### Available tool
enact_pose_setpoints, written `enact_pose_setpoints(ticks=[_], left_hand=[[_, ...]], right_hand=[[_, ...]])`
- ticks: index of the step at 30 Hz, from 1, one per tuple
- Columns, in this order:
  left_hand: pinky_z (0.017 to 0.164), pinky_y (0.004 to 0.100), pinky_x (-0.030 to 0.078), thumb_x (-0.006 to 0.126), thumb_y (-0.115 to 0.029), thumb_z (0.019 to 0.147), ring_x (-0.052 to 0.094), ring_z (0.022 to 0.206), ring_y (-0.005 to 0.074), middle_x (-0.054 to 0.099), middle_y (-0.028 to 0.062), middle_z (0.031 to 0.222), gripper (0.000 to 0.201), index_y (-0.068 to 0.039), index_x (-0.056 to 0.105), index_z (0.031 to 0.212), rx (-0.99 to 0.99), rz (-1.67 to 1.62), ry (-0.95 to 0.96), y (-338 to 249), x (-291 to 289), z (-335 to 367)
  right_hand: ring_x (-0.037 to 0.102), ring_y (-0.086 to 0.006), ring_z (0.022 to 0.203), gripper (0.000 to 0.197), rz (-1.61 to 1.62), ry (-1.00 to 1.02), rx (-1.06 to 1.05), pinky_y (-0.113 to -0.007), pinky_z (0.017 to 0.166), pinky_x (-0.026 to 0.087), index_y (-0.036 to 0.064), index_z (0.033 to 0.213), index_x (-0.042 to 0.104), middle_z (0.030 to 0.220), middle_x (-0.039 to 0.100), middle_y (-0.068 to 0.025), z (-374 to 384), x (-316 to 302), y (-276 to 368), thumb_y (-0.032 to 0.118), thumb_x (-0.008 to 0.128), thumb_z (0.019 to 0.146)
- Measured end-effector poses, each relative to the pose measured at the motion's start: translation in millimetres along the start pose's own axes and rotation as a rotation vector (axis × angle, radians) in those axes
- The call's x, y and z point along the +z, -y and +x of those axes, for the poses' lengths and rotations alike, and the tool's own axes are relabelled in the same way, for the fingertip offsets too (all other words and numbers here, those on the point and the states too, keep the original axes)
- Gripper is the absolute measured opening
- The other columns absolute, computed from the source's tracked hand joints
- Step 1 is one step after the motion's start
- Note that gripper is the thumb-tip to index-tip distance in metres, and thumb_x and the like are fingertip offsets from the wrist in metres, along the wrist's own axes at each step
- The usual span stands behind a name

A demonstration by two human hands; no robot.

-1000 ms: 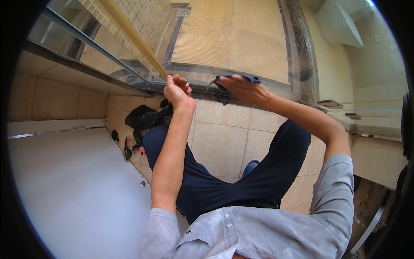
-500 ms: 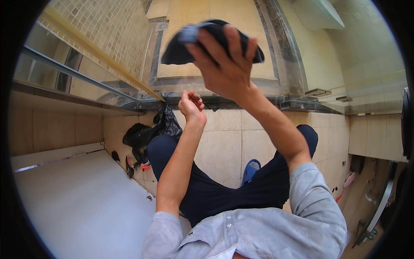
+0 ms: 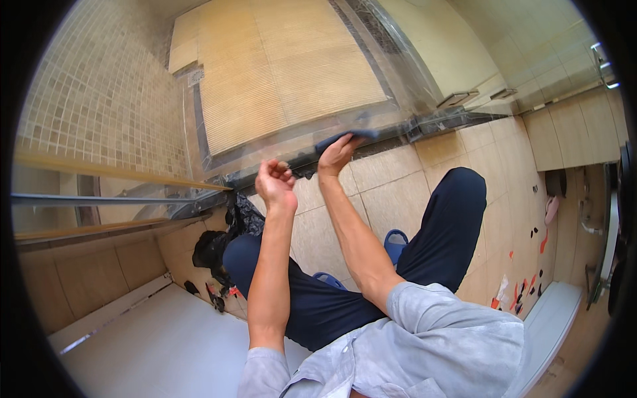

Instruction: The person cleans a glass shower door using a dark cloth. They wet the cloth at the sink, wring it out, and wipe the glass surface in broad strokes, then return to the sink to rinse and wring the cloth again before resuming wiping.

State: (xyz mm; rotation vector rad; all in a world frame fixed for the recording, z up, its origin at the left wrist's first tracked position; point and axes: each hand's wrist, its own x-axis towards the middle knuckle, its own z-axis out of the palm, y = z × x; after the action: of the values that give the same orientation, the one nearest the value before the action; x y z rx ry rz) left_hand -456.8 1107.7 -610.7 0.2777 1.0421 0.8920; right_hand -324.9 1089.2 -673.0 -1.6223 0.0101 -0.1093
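My right hand [image 3: 337,156] grips a dark folded cloth [image 3: 365,134] and holds it low against a clear glass panel [image 3: 371,118], just above the dark stone sill [image 3: 434,125]. A faint reflection of the cloth shows in the glass. To its left, my left hand [image 3: 275,184] is raised near the glass with its fingers curled inward. A small brownish thing shows at those fingertips, too small to name. The two hands are apart.
Beyond the glass lies a ribbed beige floor [image 3: 292,73] with a drain [image 3: 195,77]. A black plastic bag [image 3: 211,249] sits by my left knee. White panels flank me, the left one [image 3: 159,338] larger. Red and black scraps [image 3: 524,292] litter the tiles. I wear blue slippers [image 3: 396,247].
My right hand has come down the glass with the cloth, from high up to near the sill. The view has turned and shifted. My left hand stays curled.
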Motion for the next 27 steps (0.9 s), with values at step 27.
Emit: enact_pose_setpoints(ticks=[27], left_hand=[[0.050,0.0229,0.036,0.046,-0.033,0.106,0.052,0.056,0.0092,0.064,0.0040,0.070,0.040,-0.003,0.064,0.087,0.600,0.451,0.110,-31,-1,-18]], right_hand=[[0.050,-0.0342,0.131,0.067,0.353,-0.237,0.626,-0.041,0.109,0.040,-0.0054,0.148,0.037,0.151,0.042,-0.0242,54,17,-58,0.046,0.032,0.105]])
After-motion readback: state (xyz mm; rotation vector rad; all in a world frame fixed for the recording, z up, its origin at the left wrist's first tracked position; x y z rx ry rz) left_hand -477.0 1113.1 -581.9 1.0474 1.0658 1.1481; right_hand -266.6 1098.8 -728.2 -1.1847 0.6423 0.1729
